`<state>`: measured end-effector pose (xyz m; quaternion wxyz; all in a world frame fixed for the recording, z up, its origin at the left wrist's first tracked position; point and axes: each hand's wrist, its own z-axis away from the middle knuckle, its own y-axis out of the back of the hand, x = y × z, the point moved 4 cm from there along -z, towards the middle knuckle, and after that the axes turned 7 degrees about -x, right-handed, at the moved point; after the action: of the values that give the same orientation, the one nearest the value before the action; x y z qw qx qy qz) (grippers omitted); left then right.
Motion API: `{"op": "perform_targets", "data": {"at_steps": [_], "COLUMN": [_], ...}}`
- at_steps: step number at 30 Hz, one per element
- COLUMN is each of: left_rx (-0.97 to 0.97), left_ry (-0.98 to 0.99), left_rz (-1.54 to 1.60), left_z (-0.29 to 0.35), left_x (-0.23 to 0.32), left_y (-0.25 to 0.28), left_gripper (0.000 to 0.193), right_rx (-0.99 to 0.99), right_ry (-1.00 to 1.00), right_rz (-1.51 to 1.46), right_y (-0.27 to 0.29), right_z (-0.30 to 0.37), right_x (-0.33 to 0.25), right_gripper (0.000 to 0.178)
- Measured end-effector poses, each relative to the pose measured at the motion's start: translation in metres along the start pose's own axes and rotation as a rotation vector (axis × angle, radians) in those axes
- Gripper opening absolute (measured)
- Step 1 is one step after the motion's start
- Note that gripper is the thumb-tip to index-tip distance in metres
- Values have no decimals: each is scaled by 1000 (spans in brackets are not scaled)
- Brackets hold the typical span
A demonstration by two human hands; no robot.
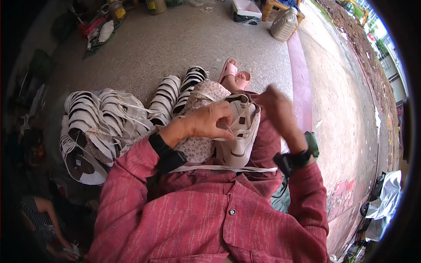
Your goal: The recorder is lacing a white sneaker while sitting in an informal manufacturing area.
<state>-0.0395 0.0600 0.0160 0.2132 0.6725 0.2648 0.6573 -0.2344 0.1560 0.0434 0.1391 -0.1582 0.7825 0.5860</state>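
Observation:
On my lap lies a white shoe (233, 151) with perforated sides and a lace (241, 131) crossing its opening. My left hand (208, 122) is closed at the shoe's left edge, thumb and fingers curled against it beside the lace. To the right of the shoe, my right hand (277, 111) is raised and blurred by motion. Its fingers look bent, but what they hold, if anything, cannot be made out. Beneath the shoe and left hand is a flower-patterned cloth (197, 147). A long pale strap (206, 167) runs across my lap.
Nested stacks of white shoe parts (83, 114) with dangling laces lie at my left, with more stacks (164, 98) ahead. Pink sandals (229, 70) show beyond my knees. A large plastic jug (285, 25) and a white bin (246, 9) stand farther off. Another person's arm (50, 215) appears at lower left.

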Motion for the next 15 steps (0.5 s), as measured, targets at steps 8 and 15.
{"op": "perform_targets", "data": {"at_steps": [8, 15], "left_rx": [299, 258], "left_ry": [-23, -42], "left_rz": [-506, -382], "left_z": [0, -7], "left_x": [33, 30], "left_y": [-29, -27], "left_gripper": [37, 10], "right_rx": [-178, 125], "right_ry": [-392, -432], "right_rz": [-959, -2041], "right_y": [-7, -50], "right_z": [14, 13], "right_x": [-9, 13], "right_gripper": [26, 27]}}
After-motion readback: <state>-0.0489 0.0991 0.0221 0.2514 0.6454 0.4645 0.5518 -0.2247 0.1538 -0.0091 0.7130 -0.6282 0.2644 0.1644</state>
